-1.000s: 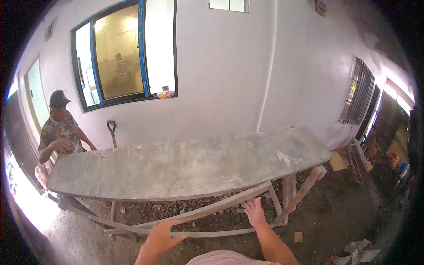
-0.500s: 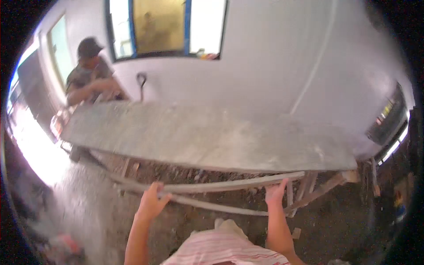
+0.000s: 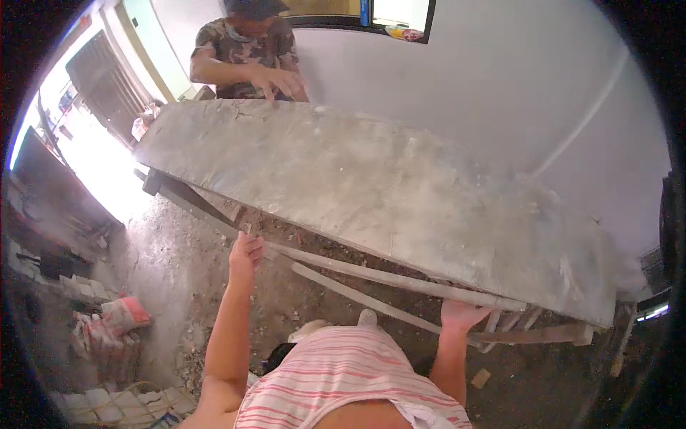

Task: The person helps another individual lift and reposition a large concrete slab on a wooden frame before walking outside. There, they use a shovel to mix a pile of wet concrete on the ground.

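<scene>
A long grey board (image 3: 371,193), dusty and stained, lies on a wooden frame with its near edge facing me. My left hand (image 3: 247,250) has its fingers curled round the frame's wooden rail (image 3: 343,269), at the rail's left part. Further right, my right hand (image 3: 463,314) grips the same rail from below near the board's right end; its fingertips are hidden behind the wood. A second, lower bar (image 3: 364,299) runs beneath the rail between my hands.
Across the board a co-worker (image 3: 250,57) in a camouflage shirt holds their hands over its far edge. Red and white sacks (image 3: 118,322) lie at the left. A wall (image 3: 493,93) stands behind the board. Rubble covers the floor (image 3: 153,264), and a small block (image 3: 481,377) lies right.
The view has turned and shifted, so the board looks nearer and more slanted. The co-worker appears closer, bent over the board. My left hand's fingers are more curled; my right hand stays at the rail.
</scene>
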A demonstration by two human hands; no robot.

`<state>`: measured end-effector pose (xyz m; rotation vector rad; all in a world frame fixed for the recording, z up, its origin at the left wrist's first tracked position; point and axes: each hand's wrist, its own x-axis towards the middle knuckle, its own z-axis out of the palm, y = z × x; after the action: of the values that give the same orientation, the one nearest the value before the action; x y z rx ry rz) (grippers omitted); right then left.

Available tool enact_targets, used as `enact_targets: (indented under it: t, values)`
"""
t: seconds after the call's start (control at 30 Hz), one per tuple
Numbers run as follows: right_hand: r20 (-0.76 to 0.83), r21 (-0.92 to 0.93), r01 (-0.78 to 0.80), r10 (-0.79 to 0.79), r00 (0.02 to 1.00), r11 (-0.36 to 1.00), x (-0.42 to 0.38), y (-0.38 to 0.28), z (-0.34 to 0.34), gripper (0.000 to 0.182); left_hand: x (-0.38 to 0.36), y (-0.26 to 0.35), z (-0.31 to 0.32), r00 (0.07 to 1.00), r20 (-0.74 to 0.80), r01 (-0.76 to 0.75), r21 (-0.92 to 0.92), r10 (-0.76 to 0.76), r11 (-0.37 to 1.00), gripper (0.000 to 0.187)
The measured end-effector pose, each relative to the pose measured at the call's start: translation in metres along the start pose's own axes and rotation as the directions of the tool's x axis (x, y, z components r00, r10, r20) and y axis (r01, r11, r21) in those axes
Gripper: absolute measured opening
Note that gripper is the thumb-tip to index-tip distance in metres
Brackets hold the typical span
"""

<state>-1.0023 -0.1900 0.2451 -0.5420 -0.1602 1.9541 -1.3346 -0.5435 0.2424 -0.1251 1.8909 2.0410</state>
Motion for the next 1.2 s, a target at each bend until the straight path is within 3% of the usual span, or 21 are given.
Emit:
enact_targets:
  t: [0.07, 0.13, 0.17, 0.2, 0.23, 0.27, 0.33, 0.4, 0.47, 0.5, 0.53, 0.57, 0.6, 0.63, 0.67, 0.8, 0.87, 0.97, 1.07, 1.2]
  values:
    - [0.113, -0.118, -0.028, 0.042, 0.993, 0.993, -0.001, 0.0, 0.005, 0.075, 0.003, 0.003, 0.008, 0.998, -0.023, 0.053, -0.049, -0.054, 0.997, 0.064]
    - [0.03, -0.12, -0.012, 0.016, 0.999, 0.993, -0.003, 0.001, 0.014, 0.07, -0.001, 0.012, 0.022, 0.994, -0.012, 0.1, -0.322, -0.109, 0.942, 0.073]
    - [-0.045, -0.122, -0.004, -0.002, 0.999, 0.992, -0.004, 0.0, 0.017, 0.066, -0.004, 0.019, 0.03, 0.993, 0.001, 0.114, -0.316, -0.121, 0.942, 0.073]
    - [-0.059, -0.123, 0.009, -0.016, 0.998, 0.992, 0.0, -0.001, 0.011, 0.066, -0.007, 0.03, 0.038, 0.991, 0.022, 0.127, -0.499, -0.134, 0.857, 0.078]
    - [0.028, -0.152, 0.051, -0.048, 0.998, 0.987, 0.006, 0.0, 0.002, 0.063, -0.007, 0.035, 0.042, 0.988, 0.043, 0.138, -0.66, -0.147, 0.738, 0.083]
    - [0.117, -0.175, 0.098, -0.078, 0.99, 0.98, 0.012, 0.002, -0.005, 0.06, -0.002, 0.035, 0.042, 0.986, 0.059, 0.156, -0.651, -0.155, 0.743, 0.083]
    - [0.082, -0.145, 0.127, -0.116, 0.99, 0.981, 0.003, 0.006, 0.022, 0.057, 0.011, 0.033, 0.039, 0.987, 0.159, 0.129, -0.696, -0.024, 0.707, 0.096]
    - [0.003, -0.143, 0.155, -0.156, 0.988, 0.978, 0.006, 0.009, 0.027, 0.054, 0.019, 0.043, 0.043, 0.981, 0.193, 0.139, -0.703, -0.001, 0.697, 0.102]
    - [0.285, -0.076, 0.161, -0.133, 0.949, 0.984, 0.03, 0.009, -0.015, 0.05, 0.023, 0.05, 0.047, 0.974, 0.213, 0.106, -0.718, 0.073, 0.688, 0.109]
    - [0.571, -0.023, 0.074, -0.048, 0.82, 0.997, 0.049, 0.006, -0.045, 0.051, 0.026, 0.051, 0.049, 0.968, 0.23, 0.095, -0.704, 0.1, 0.703, 0.11]
    - [0.188, -0.041, 0.122, -0.112, 0.976, 0.992, 0.031, 0.012, -0.011, 0.054, 0.034, 0.053, 0.05, 0.972, 0.228, 0.131, -0.712, 0.051, 0.69, 0.104]
    - [0.36, -0.008, 0.14, -0.128, 0.924, 0.99, 0.055, 0.006, -0.052, 0.058, 0.034, 0.051, 0.048, 0.975, 0.22, 0.162, -0.719, 0.001, 0.676, 0.099]
    - [0.235, -0.077, 0.187, -0.165, 0.958, 0.979, 0.027, 0.011, -0.032, 0.06, 0.029, 0.052, 0.048, 0.968, 0.245, 0.208, -0.688, -0.046, 0.696, 0.099]
    - [0.135, -0.134, 0.232, -0.215, 0.967, 0.963, 0.011, 0.016, 0.011, 0.063, 0.029, 0.056, 0.056, 0.973, 0.23, 0.161, -0.666, -0.005, 0.728, 0.093]
    - [0.153, -0.147, 0.26, -0.238, 0.959, 0.954, 0.012, 0.015, 0.015, 0.064, 0.03, 0.054, 0.058, 0.977, 0.21, 0.11, -0.642, 0.036, 0.759, 0.088]
    - [0.148, -0.159, 0.294, -0.272, 0.951, 0.943, 0.012, 0.019, 0.0, 0.069, 0.064, 0.042, 0.032, 0.93, 0.367, 0.235, -0.622, 0.012, 0.746, 0.081]
    - [0.154, -0.15, 0.307, -0.285, 0.946, 0.94, 0.013, 0.023, -0.001, 0.07, 0.057, 0.048, 0.038, 0.952, 0.29, 0.07, -0.523, 0.1, 0.85, 0.076]
    - [0.134, -0.13, 0.332, -0.315, 0.94, 0.934, -0.005, 0.029, 0.014, 0.073, 0.056, 0.054, 0.038, 0.956, 0.282, 0.066, -0.474, 0.08, 0.878, 0.066]
    - [0.05, -0.112, 0.355, -0.352, 0.935, 0.928, -0.024, 0.038, 0.051, 0.078, 0.062, 0.053, 0.029, 0.95, 0.308, 0.111, -0.481, 0.049, 0.87, 0.063]
    - [0.059, -0.104, 0.357, -0.353, 0.934, 0.928, -0.028, 0.042, 0.057, 0.077, 0.067, 0.051, 0.025, 0.923, 0.379, 0.129, -0.481, 0.073, 0.867, 0.066]
